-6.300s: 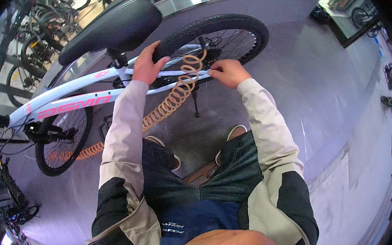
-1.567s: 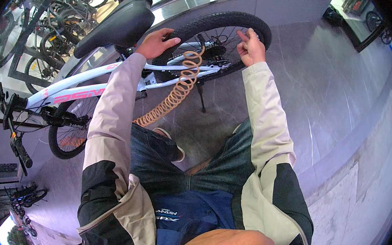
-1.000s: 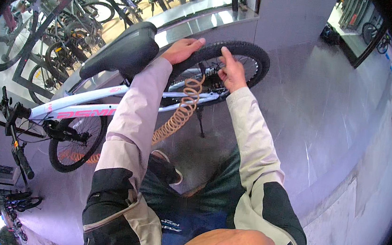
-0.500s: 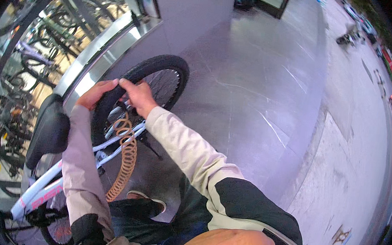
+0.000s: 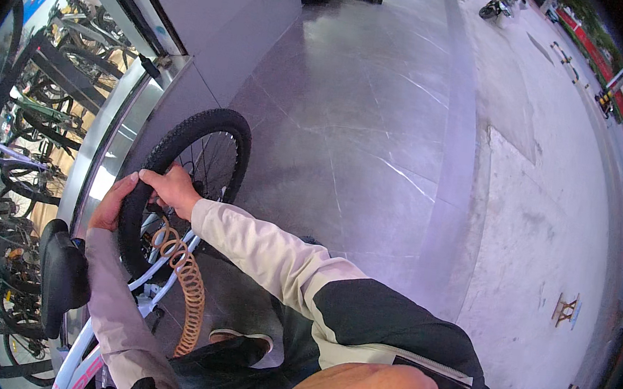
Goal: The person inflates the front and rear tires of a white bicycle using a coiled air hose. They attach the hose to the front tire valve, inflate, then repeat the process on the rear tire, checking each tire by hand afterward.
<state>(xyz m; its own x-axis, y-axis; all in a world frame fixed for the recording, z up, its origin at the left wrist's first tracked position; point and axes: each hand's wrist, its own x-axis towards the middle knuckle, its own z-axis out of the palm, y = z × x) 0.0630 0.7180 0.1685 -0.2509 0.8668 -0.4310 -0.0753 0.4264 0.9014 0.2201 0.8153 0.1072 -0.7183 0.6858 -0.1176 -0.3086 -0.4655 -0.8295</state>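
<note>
My left hand [image 5: 110, 201] wraps the outer side of a black knobby bicycle tyre [image 5: 214, 119]. From the inner side, my right hand [image 5: 173, 187] grips the same tyre, its fingers passing in by the spokes and partly hidden. Both thumbs meet on top of the tread. A coiled orange air hose [image 5: 192, 303] hangs from beside the right hand down toward my feet; its upper end is hard to make out near the rim. The wheel sits in a white bicycle frame [image 5: 164, 264] with pink lettering. Left of my left forearm is the black saddle [image 5: 63, 279].
Close on the left, a shop window [image 5: 57, 110] shows rows of bicycles behind a metal sill [image 5: 118, 138]. A grey wall [image 5: 207, 27] rises beyond the wheel. Dark tiles [image 5: 363, 124] meet paler pavement [image 5: 525, 237] on the right. My shoe [image 5: 241, 340] stands by the hose.
The view has turned, so wheel, hands and saddle appear lower and farther left. Both hands remain closed around the tyre with thumbs together.
</note>
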